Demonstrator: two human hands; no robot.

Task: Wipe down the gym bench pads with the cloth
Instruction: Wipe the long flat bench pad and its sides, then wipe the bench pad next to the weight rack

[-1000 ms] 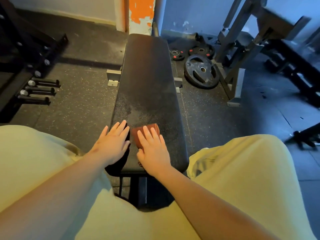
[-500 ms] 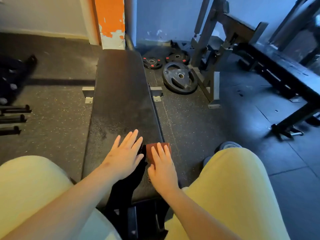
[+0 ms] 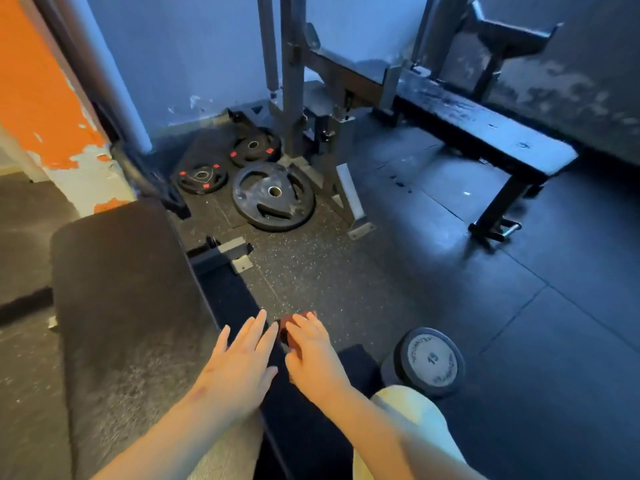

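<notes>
A brown cloth [image 3: 285,330] is pressed to the right edge of the black bench pad [image 3: 128,306] under the right hand [image 3: 315,362], whose fingers are nearly straight. The left hand [image 3: 239,372] is laid flat alongside, holding nothing. Speckled rubber floor [image 3: 311,271], a blue wall [image 3: 194,46] and a peeling orange pillar [image 3: 34,98] are seen. A dumbbell [image 3: 431,362] is marked 15.
</notes>
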